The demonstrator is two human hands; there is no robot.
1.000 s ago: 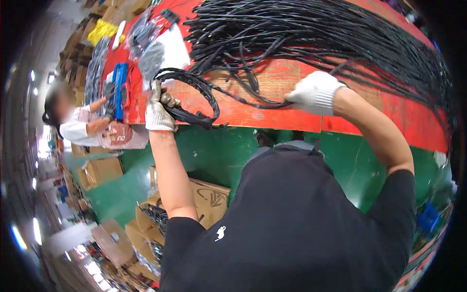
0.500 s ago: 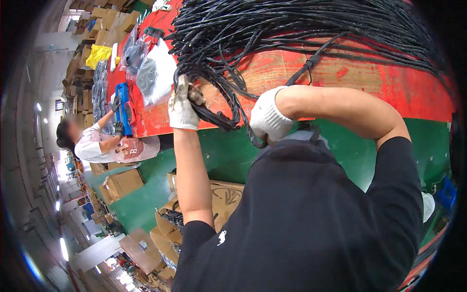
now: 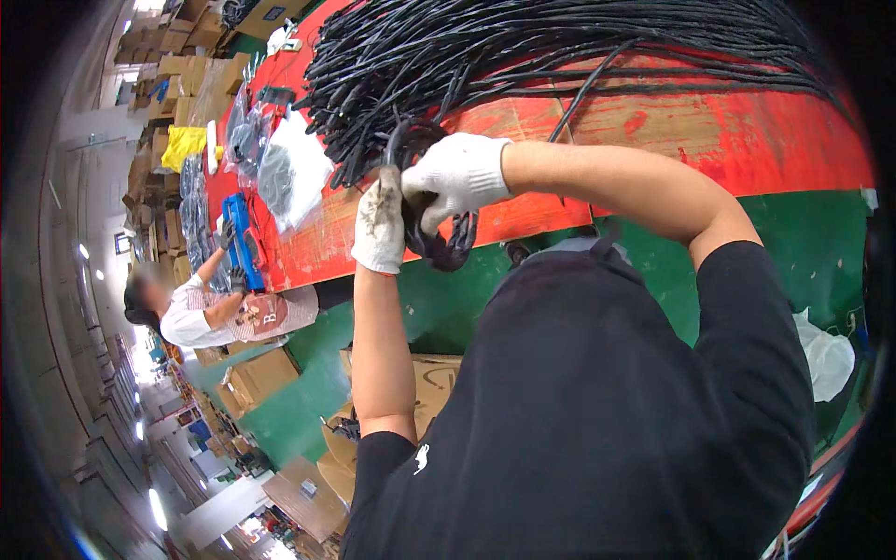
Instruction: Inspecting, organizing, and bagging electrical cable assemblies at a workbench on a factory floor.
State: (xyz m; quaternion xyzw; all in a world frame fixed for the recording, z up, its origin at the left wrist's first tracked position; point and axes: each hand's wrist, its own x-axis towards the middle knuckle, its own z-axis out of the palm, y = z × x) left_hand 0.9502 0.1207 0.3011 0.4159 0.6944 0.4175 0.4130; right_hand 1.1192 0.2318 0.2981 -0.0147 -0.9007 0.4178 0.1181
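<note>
Both my hands wear white work gloves and meet at a coiled black cable harness (image 3: 455, 250) over the front edge of the red table. My left hand (image 3: 381, 224), its glove stained dark, is closed around the left side of the coil. Pressed against the coil's upper part, my right hand (image 3: 457, 177) has its fingers curled around the cable beside my left fingertips. The coil's lower loop hangs beneath my right hand, and part of it is hidden by the gloves. A big pile of long black cables (image 3: 560, 47) lies just beyond my hands.
The worn red tabletop (image 3: 691, 140) stretches to the right. At left, a person (image 3: 201, 303) handles a blue tool (image 3: 241, 229) near clear plastic bags (image 3: 289, 173). Cardboard boxes (image 3: 261, 378) stand on the green floor below. A white bag (image 3: 826, 355) hangs at far right.
My right hand has moved up and left from the cable's trailing end to the coil beside my left hand. The loose length is now gathered at the coil. My view has shifted slightly.
</note>
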